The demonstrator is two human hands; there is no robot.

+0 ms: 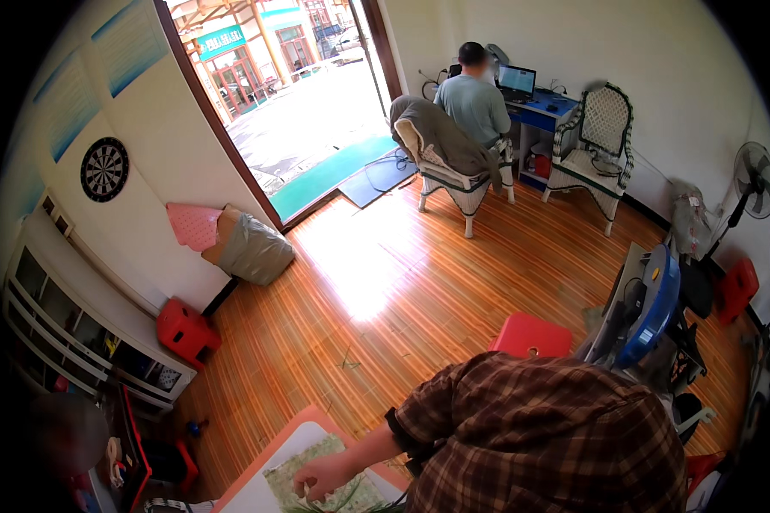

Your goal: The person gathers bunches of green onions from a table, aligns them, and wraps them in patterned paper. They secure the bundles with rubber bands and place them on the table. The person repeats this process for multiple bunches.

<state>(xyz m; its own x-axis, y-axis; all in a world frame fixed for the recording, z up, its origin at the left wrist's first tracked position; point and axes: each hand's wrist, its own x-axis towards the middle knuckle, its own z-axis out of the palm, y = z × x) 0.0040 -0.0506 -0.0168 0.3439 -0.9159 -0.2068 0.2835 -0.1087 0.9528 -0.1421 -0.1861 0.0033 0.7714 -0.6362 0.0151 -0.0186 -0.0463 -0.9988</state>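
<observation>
My right hand [326,476] reaches over a table with a white top and an orange edge [311,415]. Its fingers curl down above a mottled green sheet [287,469] that lies on the tabletop. Long green blades, like grass or leaf strips [350,495], lie beside and under the fingers. The fingertips are partly hidden, so whether they grip a blade is unclear. A brown plaid sleeve [431,396] covers my upper arm, and my plaid-clad body fills the bottom right. My left hand is out of view.
A red plastic stool [531,335] stands just beyond my shoulder, near a blue round object [656,308]. Another red stool [186,330] is by the left wall cabinet [70,320]. A person [471,106] sits at a laptop desk beyond the open doorway's right side.
</observation>
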